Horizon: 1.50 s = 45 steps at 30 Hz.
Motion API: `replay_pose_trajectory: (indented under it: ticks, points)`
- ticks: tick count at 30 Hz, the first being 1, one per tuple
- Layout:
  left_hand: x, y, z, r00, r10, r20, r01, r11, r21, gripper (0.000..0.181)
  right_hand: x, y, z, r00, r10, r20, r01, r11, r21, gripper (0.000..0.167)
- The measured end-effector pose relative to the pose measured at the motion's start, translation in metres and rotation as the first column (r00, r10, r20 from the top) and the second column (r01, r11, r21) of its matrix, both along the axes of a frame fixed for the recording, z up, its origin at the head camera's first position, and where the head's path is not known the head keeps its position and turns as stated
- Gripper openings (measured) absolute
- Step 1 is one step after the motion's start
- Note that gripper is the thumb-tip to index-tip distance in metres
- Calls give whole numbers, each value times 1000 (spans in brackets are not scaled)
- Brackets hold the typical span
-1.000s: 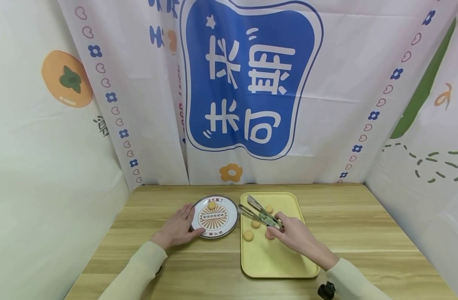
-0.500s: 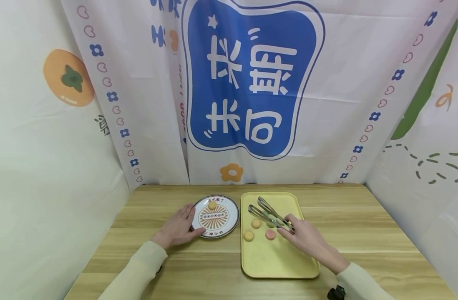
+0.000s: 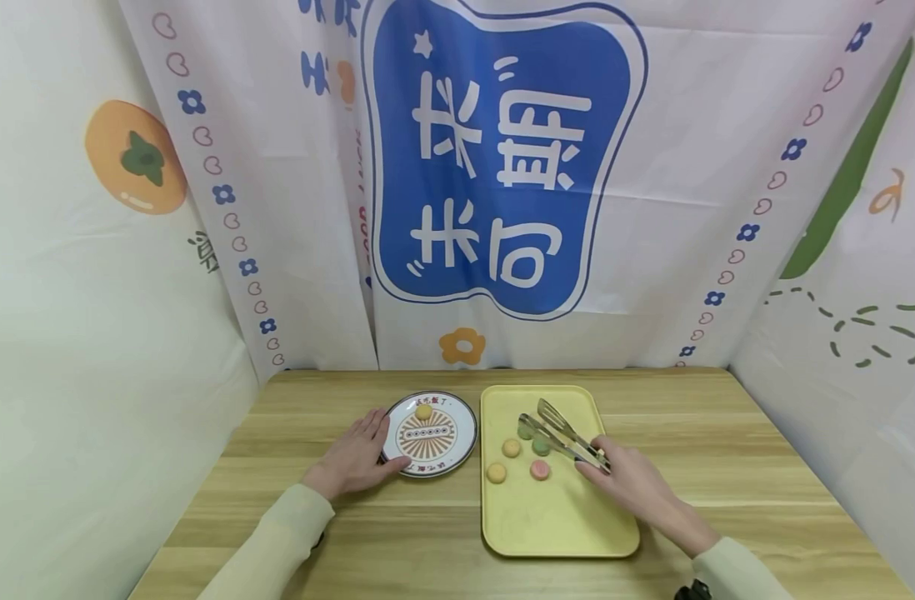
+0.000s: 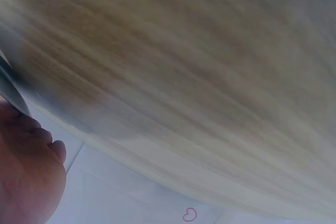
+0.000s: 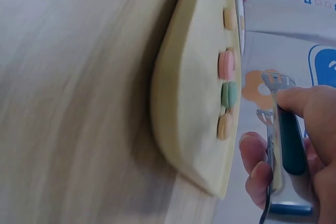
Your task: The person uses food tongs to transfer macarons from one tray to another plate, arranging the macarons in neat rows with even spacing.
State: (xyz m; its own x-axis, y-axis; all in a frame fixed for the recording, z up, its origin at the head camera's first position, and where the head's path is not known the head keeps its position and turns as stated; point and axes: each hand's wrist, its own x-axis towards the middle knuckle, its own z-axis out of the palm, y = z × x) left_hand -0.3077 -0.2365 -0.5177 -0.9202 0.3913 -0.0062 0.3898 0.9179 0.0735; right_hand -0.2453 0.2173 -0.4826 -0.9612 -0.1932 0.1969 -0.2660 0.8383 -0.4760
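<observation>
Wooden desk (image 3: 397, 533): bearing tray (image 3: 562, 525) and plate (image 3: 459, 450).
Plate: my left grip (image 3: 357, 454) is touching its rim, unclenched.
Tongs (image 5: 291, 145): my right grip (image 3: 632, 477) is holding them above the tray, apparently empty.
Macarons (image 3: 540, 470): one is sitting plated, seemingly done; several are waiting on the tray.

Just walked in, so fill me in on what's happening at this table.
A person is working with both hands. The right hand holds metal tongs over a yellow tray; their tips are apart, with nothing seen between them. Small round yellow, green and pink macarons lie on the tray. The left hand touches the near-left rim of a patterned plate beside the tray, which has one yellow macaron on it.
</observation>
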Motion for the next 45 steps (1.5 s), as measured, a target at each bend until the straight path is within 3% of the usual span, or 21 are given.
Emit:
replay_pose_trajectory:
  ticks: [30,45]
  points:
    - [1,0,0,1000,-3,-3,3,1000,17,101,10,26,-10,1000,-26,-10,26,998,58,36]
    - [2,1,1,1000,-3,-2,3,1000,20,100,10,28,-10,999,-23,22,21,996,89,21]
